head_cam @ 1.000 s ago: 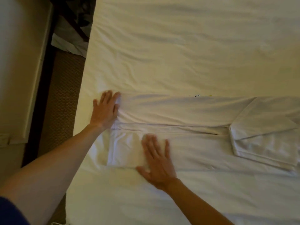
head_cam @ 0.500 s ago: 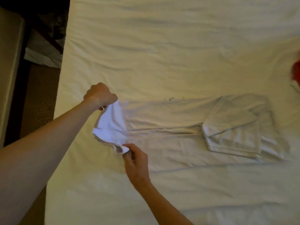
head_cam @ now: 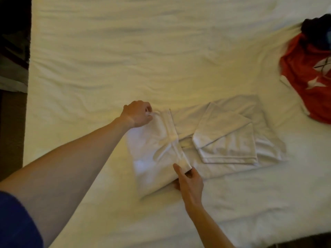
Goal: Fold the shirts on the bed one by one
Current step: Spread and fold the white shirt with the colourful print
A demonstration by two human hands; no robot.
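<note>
Warm, dim yellowish light fell across the frame; edges darkened toward the left, and the whole picture looked soft, slightly blurred.

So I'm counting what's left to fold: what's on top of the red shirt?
A dark garment lies bunched over the red shirt's far end; anything beneath it is covered.

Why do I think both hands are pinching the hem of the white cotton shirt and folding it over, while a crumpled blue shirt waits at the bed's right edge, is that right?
Nearly. The head view shows the waiting shirt is red, not blue: the crumpled red printed shirt lies at the right edge of the white-sheeted bed. The rest holds: the left hand and right hand pinch the hem of the white cotton shirt, folding it over.
</note>
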